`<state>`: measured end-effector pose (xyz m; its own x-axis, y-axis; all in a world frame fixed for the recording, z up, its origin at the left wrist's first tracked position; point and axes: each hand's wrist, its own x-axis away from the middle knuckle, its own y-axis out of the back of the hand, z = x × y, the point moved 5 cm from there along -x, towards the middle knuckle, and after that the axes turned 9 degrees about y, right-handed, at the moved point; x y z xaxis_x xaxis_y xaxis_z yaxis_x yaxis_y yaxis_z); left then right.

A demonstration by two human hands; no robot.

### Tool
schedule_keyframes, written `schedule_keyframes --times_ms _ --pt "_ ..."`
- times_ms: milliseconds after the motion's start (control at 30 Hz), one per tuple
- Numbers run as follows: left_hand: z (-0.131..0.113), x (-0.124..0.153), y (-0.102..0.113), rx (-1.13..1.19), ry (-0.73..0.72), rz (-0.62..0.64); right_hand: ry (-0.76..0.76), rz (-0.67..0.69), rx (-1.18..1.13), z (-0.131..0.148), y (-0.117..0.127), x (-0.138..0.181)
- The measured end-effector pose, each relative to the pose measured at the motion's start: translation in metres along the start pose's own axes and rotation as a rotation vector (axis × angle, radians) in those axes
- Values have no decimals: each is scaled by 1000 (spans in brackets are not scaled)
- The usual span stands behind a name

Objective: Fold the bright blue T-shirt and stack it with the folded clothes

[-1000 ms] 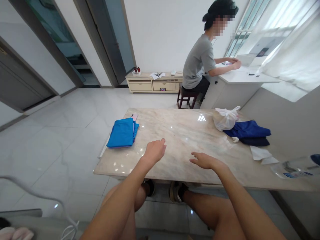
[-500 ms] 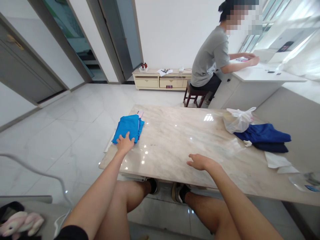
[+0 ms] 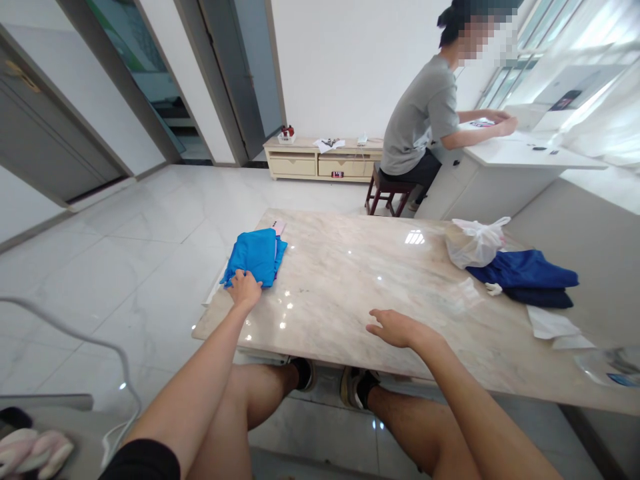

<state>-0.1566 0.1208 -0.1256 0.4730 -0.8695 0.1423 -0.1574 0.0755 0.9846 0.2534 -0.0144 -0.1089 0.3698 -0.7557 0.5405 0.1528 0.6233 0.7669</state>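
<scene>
A folded bright blue cloth (image 3: 255,255) lies at the left end of the marble table (image 3: 360,280), with a pink edge showing beneath it. My left hand (image 3: 245,289) is at the cloth's near edge, its fingers curled onto the fabric. My right hand (image 3: 395,327) rests flat on the tabletop near the front edge, fingers stretched out, holding nothing.
A white plastic bag (image 3: 474,241) and dark blue folded clothes (image 3: 525,277) sit at the right end, with white paper (image 3: 550,323) nearby. Another person (image 3: 425,127) sits on a stool at a white counter behind. A low cabinet (image 3: 320,160) stands against the far wall.
My left hand went from the table's middle over to the blue cloth and has now closed its fingers on the cloth's near edge. My right hand has stayed nearly still.
</scene>
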Motion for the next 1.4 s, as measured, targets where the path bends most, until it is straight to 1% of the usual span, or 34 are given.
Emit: schedule_keyframes --times_ms 67,167,300,400,467,533,633,700,767,800,867,933,967,1033,1067,1100,1133,1233,1300,1400 --pt "-2 0 2 44 -11 -2 10 16 4 3 -1 -2" --pt "0 -1 9 237 9 -15 10 26 17 9 -1 -2" --pt "7 -4 29 492 22 -59 39 21 38 21 1 0" --pt "10 -5 47 675 67 -102 39 20 59 27 2 4" --pt "7 -5 55 803 111 -113 32 10 67 27 3 7" --pt "-3 -2 60 916 139 -92 42 -21 68 27 4 10" --pt "-30 13 66 1076 128 -11 86 -125 78 26 8 12" --pt "-55 34 71 1228 92 89 116 -233 93 26 12 13" --pt "-83 66 77 1464 26 251 141 -372 88 30 18 13" --pt "-98 86 80 1548 -32 334 154 -453 71 32 22 13" --pt "-129 130 85 1619 -197 530 199 -618 6 38 31 14" --pt "-153 172 86 1605 -351 683 253 -752 -92 43 38 14" --pt "-162 190 85 1583 -405 741 256 -796 -148 44 41 14" --pt "-176 214 81 1540 -496 811 198 -848 -273 39 45 13" --pt "-180 221 79 1512 -543 815 159 -879 -348 34 47 13" --pt "-182 224 78 1477 -593 791 128 -924 -435 29 50 15" --pt "-182 224 78 1428 -643 735 113 -984 -533 24 53 17" --pt "-177 217 81 1189 -755 469 115 -1156 -870 12 62 26" --pt "-172 212 80 998 -788 357 112 -1195 -1060 10 64 29" --pt "-167 209 75 737 -784 289 136 -1195 -1203 14 67 30"
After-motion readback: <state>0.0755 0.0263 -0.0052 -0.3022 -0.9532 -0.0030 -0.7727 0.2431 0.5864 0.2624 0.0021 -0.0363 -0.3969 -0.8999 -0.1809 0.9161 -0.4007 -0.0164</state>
